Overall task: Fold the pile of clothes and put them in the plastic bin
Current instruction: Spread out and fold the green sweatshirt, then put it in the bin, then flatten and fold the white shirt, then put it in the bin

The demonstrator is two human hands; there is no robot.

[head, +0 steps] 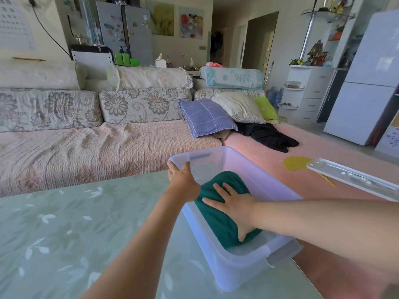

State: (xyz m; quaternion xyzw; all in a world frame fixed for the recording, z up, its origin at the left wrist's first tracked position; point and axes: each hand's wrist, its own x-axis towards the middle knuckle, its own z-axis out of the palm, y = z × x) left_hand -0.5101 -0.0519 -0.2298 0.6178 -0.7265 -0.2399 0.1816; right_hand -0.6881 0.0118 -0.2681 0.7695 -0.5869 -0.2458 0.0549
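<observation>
Head view: plastic bin [237, 270] at table [86, 223] edge, folded green garment [218, 223] inside. Left hand [183, 178] grips far rim, likely steadying bin. Right hand [233, 205], fingers straight and spread, presses garment flat. Black garment [269, 137] unfolded on sofa [86, 147], well apart.

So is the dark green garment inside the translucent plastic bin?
In. The dark green garment lies folded between the walls of the translucent plastic bin, the right hand pressing flat on it.
</observation>
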